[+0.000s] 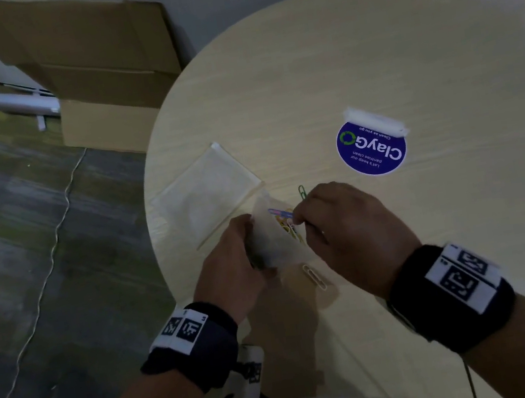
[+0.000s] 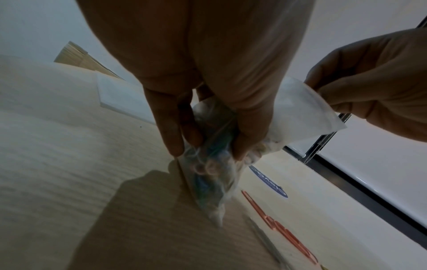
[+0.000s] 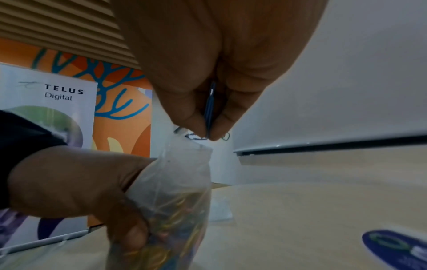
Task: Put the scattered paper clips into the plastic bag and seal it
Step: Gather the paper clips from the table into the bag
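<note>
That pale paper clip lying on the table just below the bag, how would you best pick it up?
Pinch the pale paper clip across its two long sides near the middle, coming straight down from above. It lies flat on the table, slanted, with bare wood around it, so thumb and finger fit either side.

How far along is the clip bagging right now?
Mostly done: the plastic bag, gripped by the left hand, already holds many coloured clips. In hand: the right hand pinches a dark clip at its mouth. Left: a green clip and a white clip on the table, then sealing.
</note>
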Tool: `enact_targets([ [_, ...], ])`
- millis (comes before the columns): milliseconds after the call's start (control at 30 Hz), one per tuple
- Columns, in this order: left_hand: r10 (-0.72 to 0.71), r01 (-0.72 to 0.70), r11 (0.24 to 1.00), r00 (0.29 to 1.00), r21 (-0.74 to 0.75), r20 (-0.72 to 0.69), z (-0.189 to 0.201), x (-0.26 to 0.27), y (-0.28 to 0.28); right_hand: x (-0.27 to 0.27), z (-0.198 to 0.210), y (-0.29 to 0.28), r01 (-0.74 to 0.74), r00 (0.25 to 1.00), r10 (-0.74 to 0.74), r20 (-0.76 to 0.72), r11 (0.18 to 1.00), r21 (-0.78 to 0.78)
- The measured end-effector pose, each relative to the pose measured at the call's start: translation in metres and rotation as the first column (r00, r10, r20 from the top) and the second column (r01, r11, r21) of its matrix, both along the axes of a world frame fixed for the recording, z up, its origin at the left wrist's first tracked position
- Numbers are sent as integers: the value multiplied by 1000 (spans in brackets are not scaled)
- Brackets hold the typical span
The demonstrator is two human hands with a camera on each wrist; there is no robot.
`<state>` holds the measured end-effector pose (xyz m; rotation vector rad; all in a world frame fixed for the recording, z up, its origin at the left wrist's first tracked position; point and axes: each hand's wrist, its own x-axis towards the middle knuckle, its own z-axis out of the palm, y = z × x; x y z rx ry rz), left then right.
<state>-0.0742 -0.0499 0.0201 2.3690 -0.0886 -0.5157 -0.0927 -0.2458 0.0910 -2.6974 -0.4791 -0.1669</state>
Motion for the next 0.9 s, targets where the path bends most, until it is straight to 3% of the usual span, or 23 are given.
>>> enact_targets([
  [233,-21,21,1000,1000,-9,0,0,1,2,-1,-6,-2,-99,974,131,-186,980,171],
  [333,-31,31,999,1000,-26,0,1,1,3,2,-1,-7,-77,966,133,-221,967,244],
  [467,-31,31,999,1000,-27,-4,-1,0,5,5,11,-13,110,978,-26,-206,906,410],
  [567,-36,37,998,999,-59,13,-1,-1,7,3,5,-27,364,920,-230,-317,799,479],
  [667,-11,15,996,999,-93,41,-3,-2,15,-13,-29,-51,522,793,-402,-458,836,170],
  [767,11,-5,996,997,-92,73,-7,-4,25,-43,-62,-57,476,701,-463,-543,870,-127],
  [833,18,-12,997,997,-78,78,-10,-5,31,-65,-74,-55,415,700,-474,-534,879,-236],
  [900,21,-14,997,996,-82,85,-11,-5,35,-85,-81,-57,395,737,-466,-490,885,-247],
])
